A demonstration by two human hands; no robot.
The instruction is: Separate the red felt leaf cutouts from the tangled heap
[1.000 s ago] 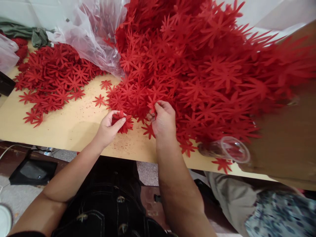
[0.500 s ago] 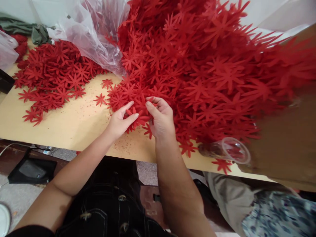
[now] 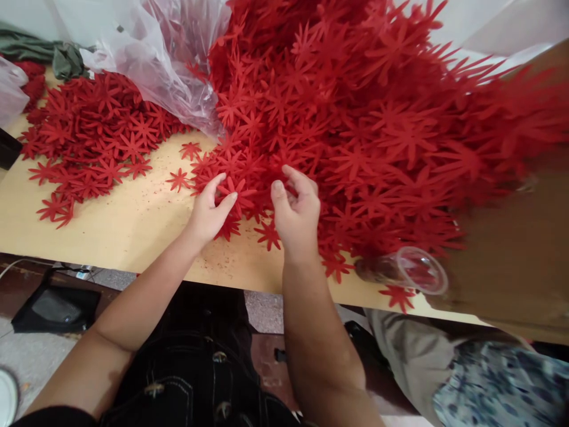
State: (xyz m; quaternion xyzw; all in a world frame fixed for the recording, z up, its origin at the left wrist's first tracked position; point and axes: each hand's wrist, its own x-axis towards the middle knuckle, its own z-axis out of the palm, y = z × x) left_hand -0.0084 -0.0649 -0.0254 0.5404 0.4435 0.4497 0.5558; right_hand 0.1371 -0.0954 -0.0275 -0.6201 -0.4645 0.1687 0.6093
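My left hand [image 3: 210,212] is over the front edge of a large heap of red star-shaped cut-outs [image 3: 355,142] with long rounded petals, like flowers. Its thumb and forefinger stand apart. One red flower cut-out [image 3: 240,198] is right beside the fingertips; whether they touch it I cannot tell. To the right, my right hand [image 3: 297,207] is raised before the heap, thumb and curled fingers apart, nothing visible between them. Its lower fingers are partly hidden. A single cut-out [image 3: 268,235] lies on the table between the wrists.
A smaller pile of red cut-outs [image 3: 93,136] lies at the left of the table [image 3: 146,231]. Clear plastic bags [image 3: 169,65] stand behind. A plastic cup [image 3: 420,271] lies on its side at the right, by a brown cardboard panel [image 3: 511,249]. Another person's patterned clothing [image 3: 498,385] shows below.
My hands have moved apart, the left one leftward and the right one slightly right. The right fingers have opened away from the red cut-outs they were handling.
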